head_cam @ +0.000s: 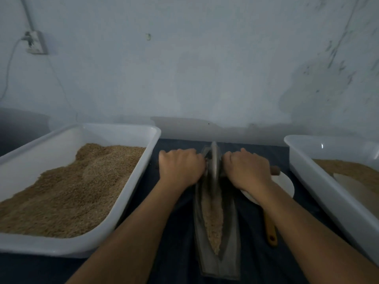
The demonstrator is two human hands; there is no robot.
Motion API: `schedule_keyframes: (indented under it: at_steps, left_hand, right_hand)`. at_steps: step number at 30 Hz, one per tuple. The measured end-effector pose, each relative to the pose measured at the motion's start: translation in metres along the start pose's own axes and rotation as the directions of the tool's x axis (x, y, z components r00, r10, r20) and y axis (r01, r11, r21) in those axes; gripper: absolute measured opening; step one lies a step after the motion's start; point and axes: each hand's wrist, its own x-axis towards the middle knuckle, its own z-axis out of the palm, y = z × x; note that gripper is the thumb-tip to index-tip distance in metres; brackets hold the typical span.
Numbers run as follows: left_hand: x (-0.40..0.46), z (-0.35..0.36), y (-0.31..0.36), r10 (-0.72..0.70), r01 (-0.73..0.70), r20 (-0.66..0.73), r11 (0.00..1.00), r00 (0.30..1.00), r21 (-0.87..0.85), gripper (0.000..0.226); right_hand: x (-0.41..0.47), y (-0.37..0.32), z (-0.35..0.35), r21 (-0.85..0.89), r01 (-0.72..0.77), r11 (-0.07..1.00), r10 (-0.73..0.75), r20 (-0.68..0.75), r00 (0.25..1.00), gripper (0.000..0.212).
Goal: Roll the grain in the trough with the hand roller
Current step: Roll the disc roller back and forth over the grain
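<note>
- Surface: dark blue cloth (178, 261) covers the work table, pushed up against a pale, scuffed wall (184, 68).
- Wall socket (34, 43) upper left, with a cable hanging down from it.
- Trough (231, 232): narrow, boat-shaped, grey, centred on the cloth and running away from the person. Grain (213, 222) lies along its groove.
- Hand roller (214, 160): disc upright in the trough's far end, handle crosswise.
- Left hand (181, 166) curled round the handle left of the disc; right hand (247, 169) curled round it on the right. Handle's wooden end sticks out past the right hand.
- Left tray (147, 160): white, large, heaped with brown grain, just beside the trough.
- Right tray (311, 177): white, partly out of frame, holds grain and a pale flat sheet.
- White plate (285, 185) between trough and right tray, mostly hidden by the right wrist.
- Wooden-handled tool (270, 230) on the cloth under the right forearm; its head isn't visible.
</note>
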Motion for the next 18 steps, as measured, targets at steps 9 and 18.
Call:
schedule_keyframes:
  at_steps: [9, 18]
  left_hand:
    - [-0.048, -0.006, -0.006, 0.102, -0.106, -0.109, 0.994, 0.989, -0.035, 0.036]
    - [-0.094, -0.019, -0.013, 0.102, -0.13, -0.167, 0.977, 0.981, -0.167, 0.068]
  right_hand:
    - [-0.038, 0.002, 0.008, -0.006, 0.073, 0.997, -0.074, -0.044, 0.996, 0.062]
    - [-0.087, -0.001, -0.006, 0.07, 0.118, 0.991, -0.113, -0.065, 0.991, 0.076]
